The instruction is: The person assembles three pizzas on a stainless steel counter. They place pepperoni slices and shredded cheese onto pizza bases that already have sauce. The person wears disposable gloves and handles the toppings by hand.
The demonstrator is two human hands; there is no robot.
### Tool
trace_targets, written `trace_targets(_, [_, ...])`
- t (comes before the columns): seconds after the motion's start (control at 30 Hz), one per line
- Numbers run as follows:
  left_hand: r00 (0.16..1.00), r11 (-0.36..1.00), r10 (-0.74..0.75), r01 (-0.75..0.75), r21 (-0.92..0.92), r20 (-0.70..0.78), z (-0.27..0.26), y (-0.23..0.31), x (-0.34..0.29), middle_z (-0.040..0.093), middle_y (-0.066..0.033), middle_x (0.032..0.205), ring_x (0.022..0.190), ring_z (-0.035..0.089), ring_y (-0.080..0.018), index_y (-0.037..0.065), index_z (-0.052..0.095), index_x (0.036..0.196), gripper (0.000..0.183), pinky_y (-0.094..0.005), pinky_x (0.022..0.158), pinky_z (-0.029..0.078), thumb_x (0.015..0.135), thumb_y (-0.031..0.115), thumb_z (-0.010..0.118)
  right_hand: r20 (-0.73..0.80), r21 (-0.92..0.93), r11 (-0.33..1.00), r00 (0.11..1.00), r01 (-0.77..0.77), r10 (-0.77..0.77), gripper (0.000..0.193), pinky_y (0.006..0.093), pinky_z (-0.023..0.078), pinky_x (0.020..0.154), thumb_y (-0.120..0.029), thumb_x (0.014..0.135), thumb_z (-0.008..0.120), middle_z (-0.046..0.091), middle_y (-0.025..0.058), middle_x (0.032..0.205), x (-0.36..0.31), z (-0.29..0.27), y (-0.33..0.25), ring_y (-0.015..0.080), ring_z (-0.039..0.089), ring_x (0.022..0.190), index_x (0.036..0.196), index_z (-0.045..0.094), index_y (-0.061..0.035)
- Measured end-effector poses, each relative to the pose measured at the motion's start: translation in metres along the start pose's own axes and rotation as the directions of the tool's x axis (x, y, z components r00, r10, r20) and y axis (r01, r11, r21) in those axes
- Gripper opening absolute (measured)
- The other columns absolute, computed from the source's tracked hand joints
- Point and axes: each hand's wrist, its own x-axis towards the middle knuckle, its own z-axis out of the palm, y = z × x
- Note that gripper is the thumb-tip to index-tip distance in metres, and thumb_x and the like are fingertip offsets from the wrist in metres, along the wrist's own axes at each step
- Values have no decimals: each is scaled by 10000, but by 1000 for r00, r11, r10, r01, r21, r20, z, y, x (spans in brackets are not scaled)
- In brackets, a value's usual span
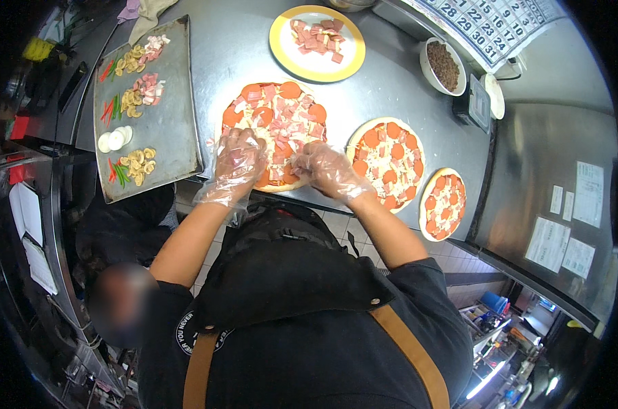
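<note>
A large uncooked pizza (281, 112) with pepperoni slices, chopped ham and shredded cheese lies in front of me on the steel table. My left hand (239, 162), in a clear plastic glove, is closed over the pizza's near left edge. Something pinkish shows by its curled fingers, too unclear to name. Gloved the same way, my right hand (328, 169) has its fingers bunched together over the near right part of the pizza; what they hold is hidden. Beyond the pizza stands a yellow-rimmed white plate (279, 42) with cut ham pieces (317, 37) on it.
To the right lie a medium pizza (386, 163) and a small pizza (443, 204). At left, a metal tray (176, 116) bears mushrooms, pepper strips, ham and onion. A bowl of ground meat (445, 66) stands far right. Another person (121, 204) is low at left.
</note>
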Motion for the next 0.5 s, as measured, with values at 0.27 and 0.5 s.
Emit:
trace_targets(0.27, [993, 999, 33, -37, -34, -113, -1, -1, -2, 666, -156, 1020, 1042, 638, -383, 66, 738, 963, 176, -525, 949, 503, 860, 203, 775, -147, -79, 995, 988, -61, 49, 191, 500, 585, 835, -242, 987, 723, 671, 163, 1004, -2, -7, -11, 371, 697, 967, 1026, 733, -54])
trace_targets(0.5, [994, 988, 12, -28, -153, -108, -25, -2, -24, 643, -130, 953, 925, 635, -368, 56, 720, 898, 134, -532, 831, 517, 859, 160, 795, -171, -200, 973, 982, -116, 82, 176, 483, 591, 849, -233, 974, 726, 675, 159, 1016, 42, -27, 9, 361, 702, 994, 1048, 757, -77])
